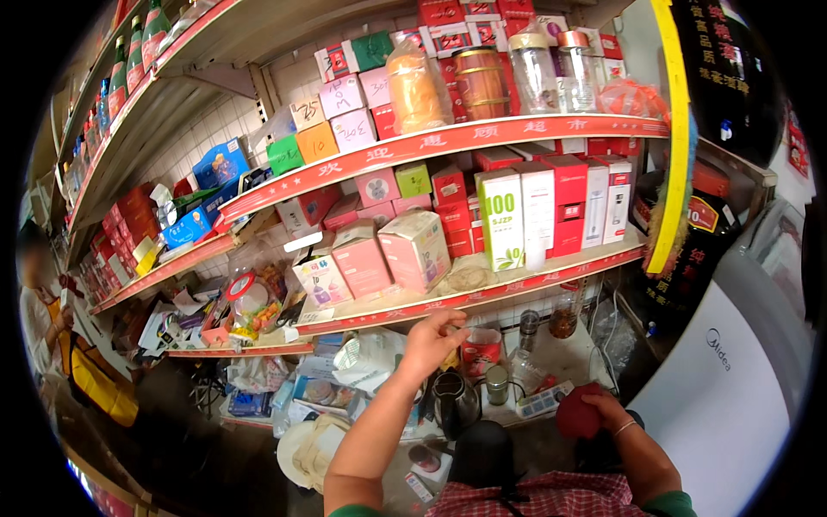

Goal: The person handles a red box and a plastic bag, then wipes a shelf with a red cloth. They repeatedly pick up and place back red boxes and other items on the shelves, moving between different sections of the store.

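My left hand (pixel 434 342) is raised just below the red-trimmed edge of a shelf (pixel 471 294). Its fingers are loosely curled and hold nothing that I can see. On the shelf above it stand pink cartons (pixel 413 249) and a crumpled beige cloth or bag (pixel 466 274). Low on the right, my right hand (pixel 604 410) grips a folded dark red cloth (pixel 577 411) near a white power strip (pixel 544 400). Beneath my left hand are an electric kettle (pixel 454 397), a red packet (pixel 481 352) and a lidded glass jar (pixel 497 384).
A white Midea appliance (pixel 704 362) stands close on my right. Price-marked boxes (pixel 345 97) and clear bottles (pixel 533 71) fill the upper shelf. A yellow strip (pixel 672 129) hangs at the shelf's right end. On the far left is another person (pixel 48 316). A pale hat (pixel 313 452) lies low on the left.
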Available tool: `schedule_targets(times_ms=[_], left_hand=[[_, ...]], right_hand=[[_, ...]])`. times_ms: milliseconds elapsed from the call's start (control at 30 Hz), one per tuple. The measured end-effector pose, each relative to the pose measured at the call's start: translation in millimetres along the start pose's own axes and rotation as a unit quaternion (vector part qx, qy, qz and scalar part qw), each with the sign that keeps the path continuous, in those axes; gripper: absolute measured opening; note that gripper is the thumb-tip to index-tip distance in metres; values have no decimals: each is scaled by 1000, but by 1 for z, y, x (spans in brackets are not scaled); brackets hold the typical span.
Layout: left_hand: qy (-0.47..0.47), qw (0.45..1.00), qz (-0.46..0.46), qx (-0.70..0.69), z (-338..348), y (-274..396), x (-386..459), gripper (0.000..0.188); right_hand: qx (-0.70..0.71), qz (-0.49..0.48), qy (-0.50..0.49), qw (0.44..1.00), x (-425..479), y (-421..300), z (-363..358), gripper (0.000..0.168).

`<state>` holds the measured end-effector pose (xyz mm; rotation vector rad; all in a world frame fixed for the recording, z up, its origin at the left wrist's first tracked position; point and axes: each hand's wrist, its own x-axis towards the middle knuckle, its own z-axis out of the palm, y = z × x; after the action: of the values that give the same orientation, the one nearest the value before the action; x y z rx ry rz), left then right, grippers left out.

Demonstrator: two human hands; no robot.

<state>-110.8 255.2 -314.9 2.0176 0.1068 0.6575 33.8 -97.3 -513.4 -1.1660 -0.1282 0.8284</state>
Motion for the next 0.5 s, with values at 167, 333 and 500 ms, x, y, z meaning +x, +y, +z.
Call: schedule_targets(times_ms=[167, 333, 500], left_hand=[[-16, 998, -49, -46, 25, 23, 31, 33], [132, 989, 67, 9, 46, 25, 87, 33], [193, 962, 123, 152, 67, 25, 126, 32]], right_hand=[[23, -7, -16, 1000, 2, 10, -30, 32], [109, 2, -16, 994, -7, 14, -27, 33], [116, -8, -28, 993, -6, 17, -28, 35]])
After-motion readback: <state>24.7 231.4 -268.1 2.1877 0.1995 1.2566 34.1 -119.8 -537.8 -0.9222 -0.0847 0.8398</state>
